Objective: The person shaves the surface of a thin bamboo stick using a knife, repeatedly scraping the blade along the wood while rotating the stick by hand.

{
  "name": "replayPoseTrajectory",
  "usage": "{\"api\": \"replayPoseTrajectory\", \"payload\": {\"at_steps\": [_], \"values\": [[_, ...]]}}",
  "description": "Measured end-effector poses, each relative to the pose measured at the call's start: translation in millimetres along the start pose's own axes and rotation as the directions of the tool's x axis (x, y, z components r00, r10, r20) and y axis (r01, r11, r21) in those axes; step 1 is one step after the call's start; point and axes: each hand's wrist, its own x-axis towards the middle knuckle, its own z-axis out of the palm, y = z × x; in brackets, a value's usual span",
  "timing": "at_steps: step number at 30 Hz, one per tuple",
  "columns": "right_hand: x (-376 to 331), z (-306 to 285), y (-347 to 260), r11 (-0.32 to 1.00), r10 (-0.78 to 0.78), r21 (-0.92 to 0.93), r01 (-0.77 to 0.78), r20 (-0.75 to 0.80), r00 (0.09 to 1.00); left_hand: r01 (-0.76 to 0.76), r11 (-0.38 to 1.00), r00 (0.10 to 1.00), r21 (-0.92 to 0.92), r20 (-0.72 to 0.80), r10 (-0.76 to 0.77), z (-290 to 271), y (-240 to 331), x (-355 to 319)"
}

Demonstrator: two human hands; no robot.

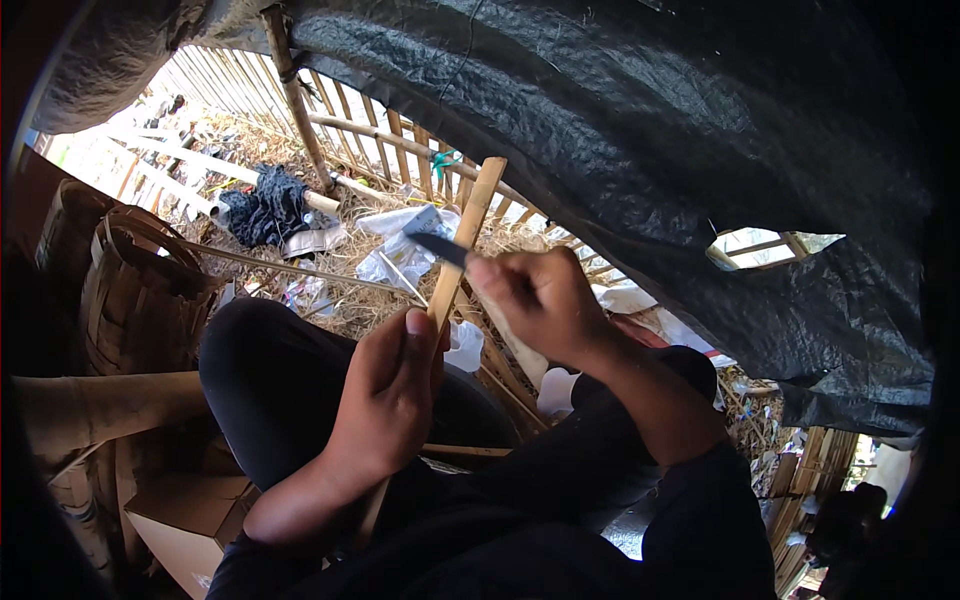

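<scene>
Left hand [385,395]: closed around bamboo strip [462,250], frame centre, strip slanting toward upper right.
Right hand [540,300]: gripping knife [437,246], blade against the strip.
Woven basket [135,290]: left edge of frame.

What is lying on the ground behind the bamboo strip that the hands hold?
Behind the bamboo strip, straw and crumpled white sheets lie on the ground. The strip and right hand cover what lies directly behind them.
</scene>
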Motion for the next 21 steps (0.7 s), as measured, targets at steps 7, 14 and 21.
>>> {"api": "replayPoseTrajectory", "payload": {"at_steps": [7, 14, 21], "values": [[-3.1, -3.8, 0.7, 0.996, -0.003, -0.084, 0.009, 0.082, 0.997, 0.066, 0.998, 0.998, 0.001, 0.0, -0.066, 4.4, 8.8, -0.3], [-10.1, 3.9, 2.7, 0.993, -0.094, -0.074, 0.094, 0.007, 0.996, 0.008, 1.0, 1.0, 0.007, 0.014, -0.008, 2.9, 2.1, -0.6], [-11.5, 7.7, 2.3, 0.997, -0.074, 0.032, 0.075, -0.033, 0.997, 0.069, 0.998, 0.998, 0.008, 0.014, -0.069, 4.5, 8.4, -0.1]]}}
